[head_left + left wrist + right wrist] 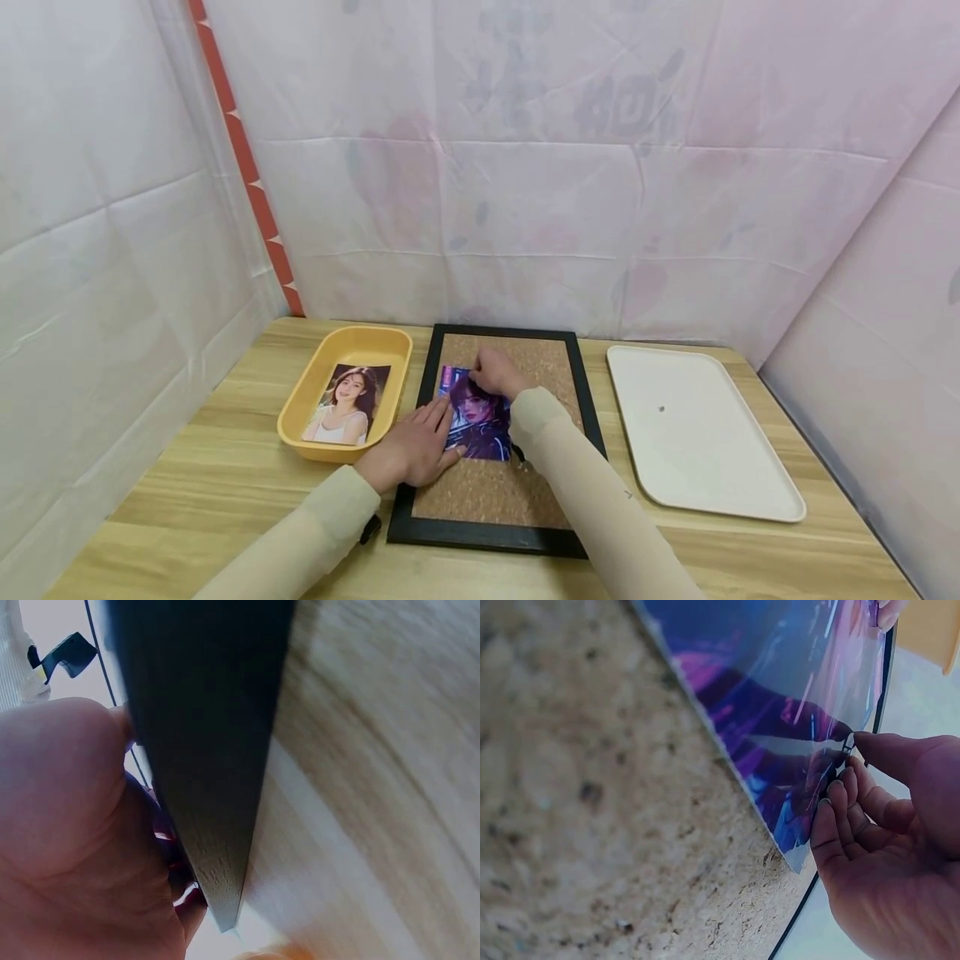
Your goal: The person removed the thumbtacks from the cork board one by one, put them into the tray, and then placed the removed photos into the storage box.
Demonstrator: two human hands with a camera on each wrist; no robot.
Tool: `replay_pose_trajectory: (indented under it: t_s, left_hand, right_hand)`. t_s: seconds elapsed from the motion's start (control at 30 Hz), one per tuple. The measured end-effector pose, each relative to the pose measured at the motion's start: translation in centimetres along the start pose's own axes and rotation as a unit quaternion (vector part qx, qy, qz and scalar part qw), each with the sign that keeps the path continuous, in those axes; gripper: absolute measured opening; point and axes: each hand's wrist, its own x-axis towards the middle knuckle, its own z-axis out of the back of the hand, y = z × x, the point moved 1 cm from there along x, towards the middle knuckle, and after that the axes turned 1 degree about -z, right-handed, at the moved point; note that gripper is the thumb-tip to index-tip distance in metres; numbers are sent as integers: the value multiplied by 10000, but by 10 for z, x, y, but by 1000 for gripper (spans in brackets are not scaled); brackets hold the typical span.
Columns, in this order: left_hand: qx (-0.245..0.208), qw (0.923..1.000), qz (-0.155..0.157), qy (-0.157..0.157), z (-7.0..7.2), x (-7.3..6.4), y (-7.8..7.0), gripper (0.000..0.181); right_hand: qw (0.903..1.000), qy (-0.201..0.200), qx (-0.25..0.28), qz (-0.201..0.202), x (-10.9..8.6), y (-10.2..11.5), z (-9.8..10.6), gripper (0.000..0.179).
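Note:
A purple-blue glossy picture card (pixel 480 437) lies on a cork board (pixel 480 500) with a black frame. My left hand (pixel 411 443) rests with extended fingers across the frame's left side, fingertips and thumb on the card's left edge. At the card's upper part, my right hand (pixel 497 372) has its fingers curled. The right wrist view shows its thumb and forefinger pinching a small pin (pixel 847 746), mostly covered by the fingertips, against the glossy card (pixel 742 712). In the left wrist view, the black frame (pixel 202 712) hides part of my left hand (pixel 75 825).
Left of the board stands a yellow basin (pixel 300 421) holding a portrait photo (pixel 347 408). To the right lies a white tray (pixel 705 450) with one small dark pin (pixel 662 408) on it. A cloth-covered wall (pixel 540 208) rises behind the wooden table (pixel 187 492).

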Motion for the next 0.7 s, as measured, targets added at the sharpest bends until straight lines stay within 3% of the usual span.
replay_pose_trajectory:
  t_s: [0.33, 0.7]
  left_hand:
    - [99, 9999, 25, -15, -8, 5, 3, 75]
    - [-59, 10000, 46, -41, -2, 1, 1, 73]
  right_hand:
    - [9993, 199, -301, 61, -2, 2, 1, 24]
    - [9992, 230, -293, 120, 0, 1, 0, 27]
